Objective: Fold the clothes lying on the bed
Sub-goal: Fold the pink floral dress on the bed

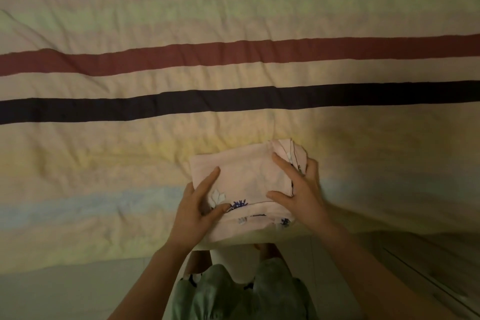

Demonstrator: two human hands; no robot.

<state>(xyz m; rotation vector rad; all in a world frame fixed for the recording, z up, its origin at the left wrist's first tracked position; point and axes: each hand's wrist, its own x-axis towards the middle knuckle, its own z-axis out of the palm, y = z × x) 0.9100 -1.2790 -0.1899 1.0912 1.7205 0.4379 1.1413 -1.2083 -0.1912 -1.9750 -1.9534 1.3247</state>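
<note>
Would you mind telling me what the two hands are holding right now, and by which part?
Both hold the folded pink floral garment: the left hand grips its left near edge, the right hand its right side, thumbs on top.

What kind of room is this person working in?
Most likely a bedroom. A wide striped bedspread fills the view, a folded pink floral garment lies near its edge under both hands, and pale floor shows below.

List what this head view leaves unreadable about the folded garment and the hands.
- Pink floral garment: its type is unclear; folding hides its shape.
- Right hand: outer fingers hidden behind the garment's right edge.
- Left hand: the palm covers the garment's left edge.
- Other clothes: none inside the frame.
</note>
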